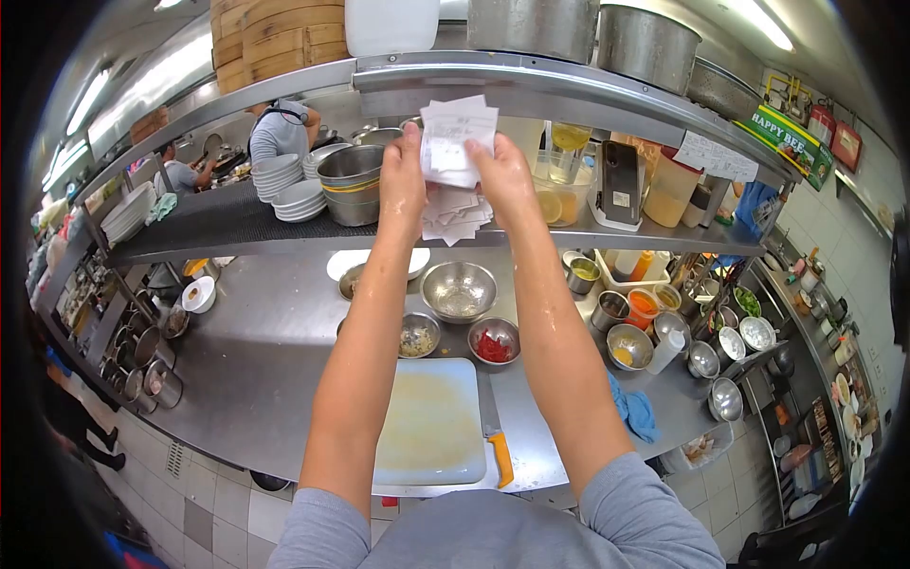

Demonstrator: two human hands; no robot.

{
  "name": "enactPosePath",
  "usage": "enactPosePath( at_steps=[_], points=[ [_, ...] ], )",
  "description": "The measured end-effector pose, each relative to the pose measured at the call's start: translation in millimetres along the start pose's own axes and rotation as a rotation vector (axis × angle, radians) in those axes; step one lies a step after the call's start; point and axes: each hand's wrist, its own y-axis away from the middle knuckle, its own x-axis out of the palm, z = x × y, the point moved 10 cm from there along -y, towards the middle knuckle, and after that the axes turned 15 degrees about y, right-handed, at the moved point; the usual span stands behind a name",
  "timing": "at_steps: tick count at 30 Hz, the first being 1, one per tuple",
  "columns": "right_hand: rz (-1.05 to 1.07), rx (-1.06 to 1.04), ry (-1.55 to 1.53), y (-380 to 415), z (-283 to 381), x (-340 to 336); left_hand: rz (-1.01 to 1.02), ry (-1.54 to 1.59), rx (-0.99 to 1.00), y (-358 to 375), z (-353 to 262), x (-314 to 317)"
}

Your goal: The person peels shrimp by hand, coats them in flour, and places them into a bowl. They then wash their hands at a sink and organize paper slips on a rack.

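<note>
While both arms are reaching up to the shelf edge, we are holding a paper slip (457,140) between our two hands. Going left to right, our left hand (402,180) is pinching the slip's left edge with thumb and fingers pressed together, and our right hand (505,175) is pinching its right side the same way. Just below the grip, more slips (453,214) are hanging from the shelf (531,81). Well below our hands, the cutting board (432,420) is lying on the counter with the knife (493,429) just right of it. We judge that keeping the paper flat and taut between both pinches, without tearing it, is serving us best.
</note>
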Motion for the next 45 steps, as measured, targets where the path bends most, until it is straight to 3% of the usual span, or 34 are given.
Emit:
enactPosePath(
  at_steps=[1, 3, 6, 9, 11, 13, 19, 21, 24, 28, 29, 30, 31, 32, 34, 35, 38, 41, 43, 45],
  points=[
    [-0.043, 0.049, -0.125, -4.7, -4.3, -4.5, -0.026, 0.033, -0.012, 1.9, -1.8, -0.4],
    [-0.038, 0.048, -0.096, -11.5, -4.0, -3.9, 0.016, 0.085, -0.07, -8.3, 8.8, -0.6],
    [-0.016, 0.02, 0.327, -20.2, -2.3, 2.6, 0.088, 0.161, -0.225, -22.4, 41.3, 5.5],
    [-0.041, -0.021, 0.306, -54.5, -34.1, 20.2, 0.08, 0.136, -0.182, -23.2, 42.8, 13.0],
    [-0.079, 0.043, 0.471, -33.8, -1.0, 6.7, 0.054, 0.125, -0.082, -19.2, 34.8, 15.8],
    [-0.133, -0.031, 0.465, -38.3, 0.1, 8.6, 0.024, 0.11, -0.09, -22.9, 37.4, 13.8],
    [-0.154, 0.069, 0.453, -39.0, -9.0, 15.0, -0.018, 0.079, -0.099, -33.8, 45.8, 8.3],
    [-0.209, 0.061, 0.471, -37.1, -8.4, 15.9, -0.114, 0.154, -0.081, -34.1, 45.5, -1.1],
    [-0.111, 0.115, 0.419, -38.7, -20.5, 25.7, -0.104, 0.144, -0.069, -34.5, 47.3, -5.5],
    [-0.133, 0.064, 0.368, -24.7, -17.7, 23.5, -0.038, 0.117, -0.064, -35.7, 49.2, -6.2],
    [-0.206, -0.034, 0.414, -14.8, -6.8, 15.5, -0.037, 0.118, -0.063, -35.2, 51.7, -7.5],
    [-0.278, -0.134, 0.459, -0.1, 9.6, 3.4, -0.036, -0.073, 0.056, -34.8, 43.0, -9.7],
    [-0.257, -0.184, 0.433, 16.3, 15.4, -7.4, -0.035, -0.268, 0.174, -32.2, 34.1, -10.1],
    [-0.237, -0.235, 0.406, 33.5, 22.6, -25.7, -0.035, -0.27, 0.176, -29.8, 35.5, -12.4],
    [0.001, 0.035, -0.25, 58.4, 7.9, -64.0, -0.077, -0.743, 0.383, -16.7, 21.5, -6.8],
    [-0.106, 0.078, -0.319, 67.5, 1.5, -103.8, -0.099, -0.979, 0.483, -8.9, 16.9, 1.5],
    [-0.449, 0.111, -0.454, 72.0, -31.0, -221.8, -0.107, -0.993, 0.424, 2.6, 14.6, 5.9],
    [-0.474, 0.121, -0.474, 56.6, -57.5, -293.4, -0.087, -0.975, 0.504, 9.5, 17.1, 5.6],
    [-0.515, 0.272, -0.564, 49.1, -82.2, -320.2, -0.095, -0.934, 0.686, 27.1, 6.5, 9.3],
    [-0.49, 0.317, -0.571, 35.3, -92.9, -336.8, -0.081, -0.918, 0.704, 47.0, -2.4, 13.6]
  ],
)
